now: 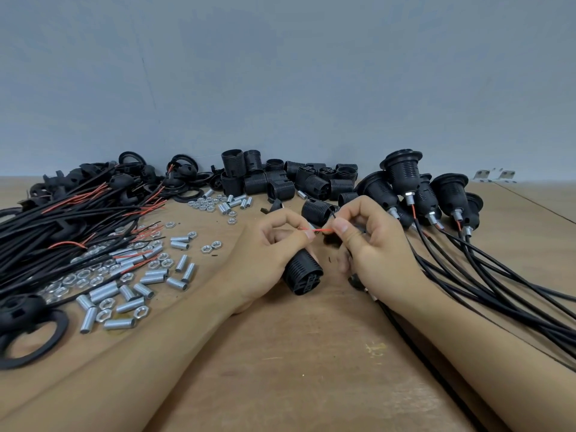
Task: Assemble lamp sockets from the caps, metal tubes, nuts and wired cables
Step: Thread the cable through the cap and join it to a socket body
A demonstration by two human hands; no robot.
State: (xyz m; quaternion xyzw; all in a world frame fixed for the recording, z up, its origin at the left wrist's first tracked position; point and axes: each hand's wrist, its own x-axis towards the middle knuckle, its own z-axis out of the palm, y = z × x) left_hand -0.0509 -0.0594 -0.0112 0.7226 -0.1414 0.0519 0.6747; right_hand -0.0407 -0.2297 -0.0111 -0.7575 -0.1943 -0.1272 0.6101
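My left hand grips a black ribbed socket body low over the table, its open end turned toward me. A thin red wire runs between both hands; my left thumb and fingers pinch one end and my right hand pinches the other. A black wire tip sticks up beside my right fingers. The black cable of this piece trails under my right wrist toward me.
Metal tubes and nuts lie scattered at left, beside a heap of wired cables and black rings. Loose socket bodies pile at the back. Assembled sockets with cables lie at right.
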